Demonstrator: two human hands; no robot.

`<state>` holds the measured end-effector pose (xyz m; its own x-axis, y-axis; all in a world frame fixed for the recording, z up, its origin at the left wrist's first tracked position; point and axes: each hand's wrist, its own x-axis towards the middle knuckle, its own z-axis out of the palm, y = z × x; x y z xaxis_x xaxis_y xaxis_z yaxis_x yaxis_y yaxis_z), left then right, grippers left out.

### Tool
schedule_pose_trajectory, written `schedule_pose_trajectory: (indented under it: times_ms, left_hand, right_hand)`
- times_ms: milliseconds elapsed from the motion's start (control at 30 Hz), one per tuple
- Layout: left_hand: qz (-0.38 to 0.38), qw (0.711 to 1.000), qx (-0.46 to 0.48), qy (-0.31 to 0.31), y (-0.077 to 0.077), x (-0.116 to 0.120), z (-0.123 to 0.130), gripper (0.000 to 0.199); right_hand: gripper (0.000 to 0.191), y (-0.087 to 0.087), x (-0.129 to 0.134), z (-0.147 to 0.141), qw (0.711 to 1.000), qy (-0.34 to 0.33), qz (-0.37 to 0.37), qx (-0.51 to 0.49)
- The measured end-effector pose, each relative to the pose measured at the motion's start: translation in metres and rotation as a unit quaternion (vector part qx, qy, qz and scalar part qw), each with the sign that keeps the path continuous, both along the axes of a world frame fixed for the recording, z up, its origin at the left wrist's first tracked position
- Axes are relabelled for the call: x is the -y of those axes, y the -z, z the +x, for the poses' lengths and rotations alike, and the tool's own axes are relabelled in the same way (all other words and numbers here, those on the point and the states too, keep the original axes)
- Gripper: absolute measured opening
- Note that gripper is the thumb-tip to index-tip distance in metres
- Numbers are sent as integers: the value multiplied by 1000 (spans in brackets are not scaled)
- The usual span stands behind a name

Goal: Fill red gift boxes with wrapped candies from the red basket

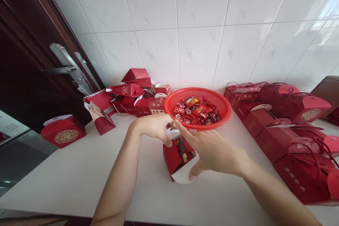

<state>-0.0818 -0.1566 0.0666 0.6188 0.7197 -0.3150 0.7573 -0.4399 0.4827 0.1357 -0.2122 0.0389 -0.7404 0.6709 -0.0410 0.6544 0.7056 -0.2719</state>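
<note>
A small red candy box (172, 157) stands on the white table with its top flaps up, and wrapped candies (186, 157) show inside. My left hand (156, 127) is at the far left of this box, its thumb and fingers closed around the far flap. From the right, my right hand (212, 148) spans the box. Its thumb presses the white inner side of the near flap (185, 171), while its index finger reaches the far flap beside my left fingers. Just behind the hands, a red plastic basket (227, 111) holds many wrapped candies (196, 111).
Several closed red boxes (278, 141) with cord handles line the right side. Partly folded boxes (127, 90) are piled at the back left, near a single red box (63, 132). A tiled wall (201, 56) rises behind; a dark door (31, 42) stands left.
</note>
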Motion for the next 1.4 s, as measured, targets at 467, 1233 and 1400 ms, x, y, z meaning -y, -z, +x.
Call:
schedule_pose_trajectory:
  times_ms: [467, 1233, 1400]
  left_hand:
    - [21, 993, -111, -16, 16, 1, 27, 53]
    - [88, 956, 248, -133, 93, 90, 13, 43]
    - [178, 921, 264, -225, 114, 101, 30, 39]
  right_hand:
    - [58, -10, -17, 11, 989, -78, -121, 41]
    - [30, -2, -25, 5, 993, -27, -5, 112]
    - [32, -9, -20, 10, 996, -24, -7, 90]
